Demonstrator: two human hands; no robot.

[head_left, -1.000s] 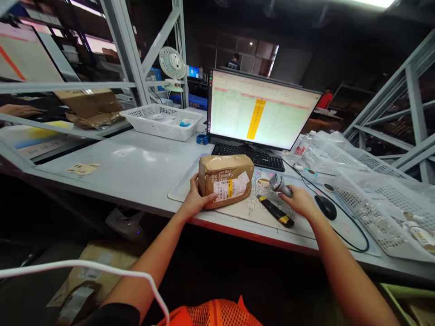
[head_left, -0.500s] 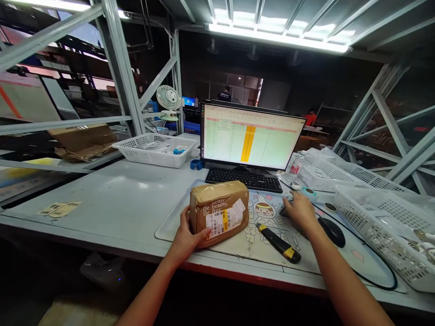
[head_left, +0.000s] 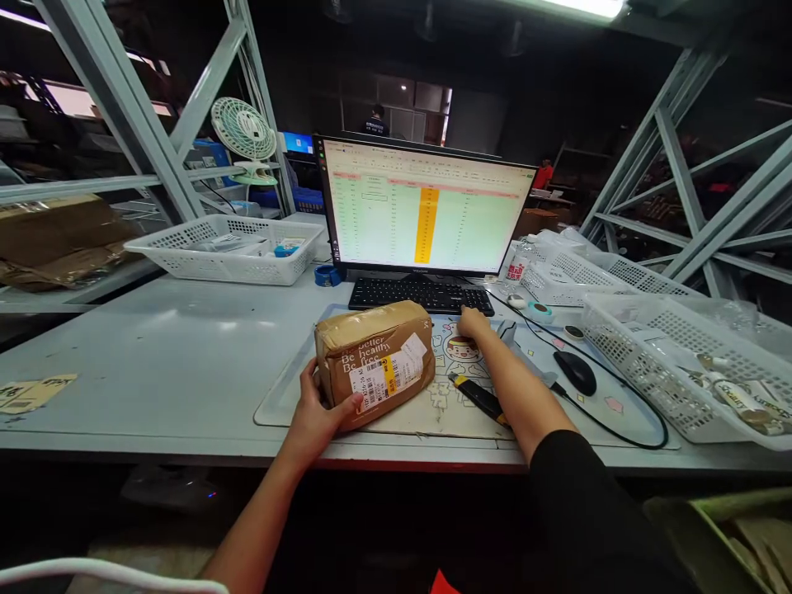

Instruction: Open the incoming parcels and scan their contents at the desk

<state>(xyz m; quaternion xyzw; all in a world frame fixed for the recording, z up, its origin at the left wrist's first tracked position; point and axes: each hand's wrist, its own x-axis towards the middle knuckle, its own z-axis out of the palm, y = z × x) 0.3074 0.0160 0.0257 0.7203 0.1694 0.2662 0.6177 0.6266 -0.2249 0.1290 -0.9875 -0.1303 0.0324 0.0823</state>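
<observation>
A brown cardboard parcel (head_left: 340, 375) with printed lettering and shipping labels stands on the desk mat. My left hand (head_left: 315, 412) is closed on its left side, the thumb on the front by the label. My right hand (head_left: 473, 322) reaches to the front edge of the black keyboard (head_left: 421, 294), its fingers curled together and nothing visible in them. Under my right forearm lies a black and yellow utility knife (head_left: 476, 396), its end hidden. Just right of that arm rests a grey corded device (head_left: 525, 363), probably a barcode scanner, partly covered by the arm.
Behind the keyboard stands a monitor (head_left: 384, 223) showing a spreadsheet. A black mouse (head_left: 575, 373) sits on the mat (head_left: 281, 396). White baskets stand at left (head_left: 228, 264) and right (head_left: 668, 371). A blue tape roll (head_left: 327, 275) and a fan (head_left: 244, 132) are farther back.
My right hand has left the grey corded device and moved forward and left to the keyboard. The device now lies on the mat. My left hand still holds the parcel; the view has shifted.
</observation>
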